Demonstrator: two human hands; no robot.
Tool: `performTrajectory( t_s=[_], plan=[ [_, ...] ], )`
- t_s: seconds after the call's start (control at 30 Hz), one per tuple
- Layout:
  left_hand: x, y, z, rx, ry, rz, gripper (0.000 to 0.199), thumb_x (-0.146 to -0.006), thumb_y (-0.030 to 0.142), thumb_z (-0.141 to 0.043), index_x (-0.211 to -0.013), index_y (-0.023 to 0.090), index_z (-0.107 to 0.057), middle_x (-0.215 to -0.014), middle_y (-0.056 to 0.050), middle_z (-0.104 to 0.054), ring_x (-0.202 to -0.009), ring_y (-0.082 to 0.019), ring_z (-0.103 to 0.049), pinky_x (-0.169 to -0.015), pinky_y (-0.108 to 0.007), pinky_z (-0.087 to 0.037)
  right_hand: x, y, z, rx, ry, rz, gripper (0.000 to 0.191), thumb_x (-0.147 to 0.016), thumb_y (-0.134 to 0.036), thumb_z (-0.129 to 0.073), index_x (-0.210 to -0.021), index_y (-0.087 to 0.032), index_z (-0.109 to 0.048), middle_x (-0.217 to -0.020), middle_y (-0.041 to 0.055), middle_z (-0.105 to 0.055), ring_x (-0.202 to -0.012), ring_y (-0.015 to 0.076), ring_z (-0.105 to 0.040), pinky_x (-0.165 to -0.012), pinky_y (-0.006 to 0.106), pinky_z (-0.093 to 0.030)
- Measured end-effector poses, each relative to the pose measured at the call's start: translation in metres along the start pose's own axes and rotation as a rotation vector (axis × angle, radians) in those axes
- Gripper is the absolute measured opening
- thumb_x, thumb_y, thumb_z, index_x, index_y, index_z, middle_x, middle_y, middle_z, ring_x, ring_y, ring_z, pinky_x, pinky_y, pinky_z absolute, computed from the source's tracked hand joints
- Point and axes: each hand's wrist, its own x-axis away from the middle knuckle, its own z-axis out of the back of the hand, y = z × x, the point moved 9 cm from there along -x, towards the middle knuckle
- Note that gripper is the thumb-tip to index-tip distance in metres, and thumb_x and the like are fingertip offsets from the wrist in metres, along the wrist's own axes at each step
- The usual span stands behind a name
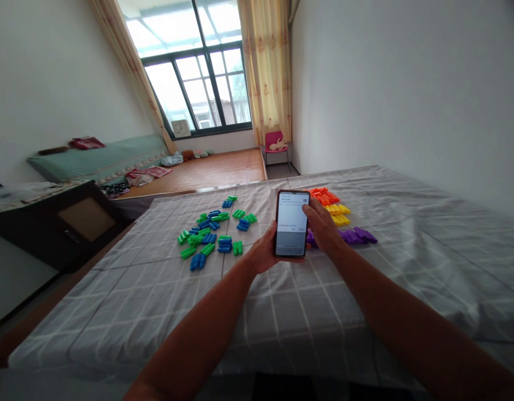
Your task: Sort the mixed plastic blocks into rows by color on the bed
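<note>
A smartphone (pixel 291 225) with a lit, mostly white screen is held upright above the bed. My left hand (pixel 263 249) is closed around its left and lower side. At the right edge, my right hand (pixel 323 224) also grips the phone, its thumb at the upper right of the screen; its other fingers are largely hidden. Left of the phone lie scattered small bundles of green pieces (pixel 195 240) and blue pieces (pixel 224 244). On the right, partly behind my right hand, are orange pieces (pixel 326 195), yellow pieces (pixel 339 214) and a row of purple pieces (pixel 359 236).
A grey checked sheet (pixel 165 301) covers the bed. A dark cabinet (pixel 52 223) stands at the left. Beyond lie a second bed (pixel 223 164) with clothes, a pink chair (pixel 274 139) with a soft toy, and a clock (pixel 180 128) by the window. A white wall rises at the right.
</note>
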Motion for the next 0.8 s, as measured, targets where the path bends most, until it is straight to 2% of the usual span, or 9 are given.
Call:
performTrajectory(
  t_s=[0.8],
  plan=[
    [0.0006, 0.0004, -0.0037, 0.024, -0.01, 0.004, 0.066, -0.097, 0.058, -0.027, -0.145, 0.017, -0.042, -0.134, -0.021, -0.058, -0.115, -0.033, -0.062, -0.096, -0.054, -0.048, 0.0008, -0.0022, -0.0001, -0.03, -0.001, -0.02, 0.036, -0.086, -0.047, -0.056, -0.114, -0.025, -0.062, -0.106, 0.0033, -0.068, -0.089, 0.02, -0.063, -0.072, 0.032, -0.051]
  ],
)
